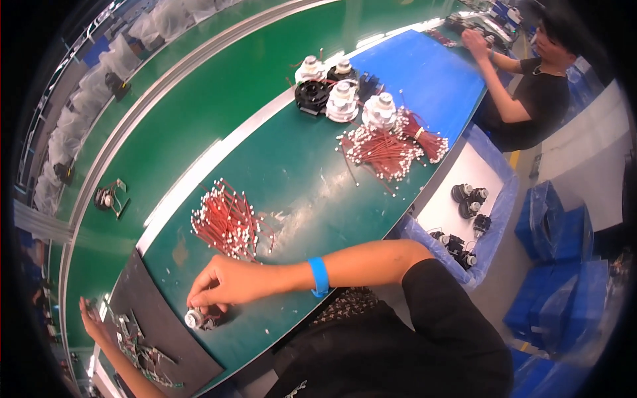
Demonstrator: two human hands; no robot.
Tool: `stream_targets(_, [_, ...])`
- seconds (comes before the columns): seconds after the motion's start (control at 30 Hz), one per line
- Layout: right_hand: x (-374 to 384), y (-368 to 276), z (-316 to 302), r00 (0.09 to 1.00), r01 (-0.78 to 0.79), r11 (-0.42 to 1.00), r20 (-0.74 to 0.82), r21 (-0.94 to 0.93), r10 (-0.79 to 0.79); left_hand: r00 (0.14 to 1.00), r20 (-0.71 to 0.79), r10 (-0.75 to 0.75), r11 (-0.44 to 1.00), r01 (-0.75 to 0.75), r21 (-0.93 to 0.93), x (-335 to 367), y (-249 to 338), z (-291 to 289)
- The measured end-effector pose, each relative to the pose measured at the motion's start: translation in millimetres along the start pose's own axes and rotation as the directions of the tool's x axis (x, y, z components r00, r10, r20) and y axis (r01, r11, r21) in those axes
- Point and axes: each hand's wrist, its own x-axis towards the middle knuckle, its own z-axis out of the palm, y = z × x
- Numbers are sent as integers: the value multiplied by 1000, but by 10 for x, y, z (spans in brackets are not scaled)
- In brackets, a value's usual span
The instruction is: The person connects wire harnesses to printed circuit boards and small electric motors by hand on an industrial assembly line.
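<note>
My right hand (232, 284), with a blue band at the wrist, is closed in a pinch over the green work surface. Its fingertips meet the top of a small motor (194, 319) with a round whitish cap and reddish wires; part of it is hidden under the fingers. Far to the left, my left hand (91, 321) reaches past the black mat (156, 298) with its fingers stretched out, and nothing shows in them. Several small circuit boards with wires (139, 345) lie on that mat, near my left forearm. Beyond my right hand lies a loose pile of red wires (225, 219) with white connectors.
Several white and black motor units (342, 101) stand by more red wire bundles (381, 151). A lined box (458, 159) at the right holds black motor parts. A green conveyor belt (179, 126) carries one small assembly (109, 198). Another person (531, 93) works by the blue mat (424, 66).
</note>
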Motion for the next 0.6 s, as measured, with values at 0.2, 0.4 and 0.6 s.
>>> stream_targets(0.2, [85, -48, 38, 997, -79, 996, 13, 45, 78, 989, 150, 20, 819, 70, -570, 201, 469, -395])
stream_targets(0.4, [75, -69, 8, 989, -145, 989, 8, 36, 145, 790, 588, -174, 633, 547, -548, -845, 715, 1061])
stream_targets(0.6, [74, -154, 40, 987, -159, 987, -26, 12, 159, 669, 652, -356, 772, 604, -198, -2260, 649, 2450])
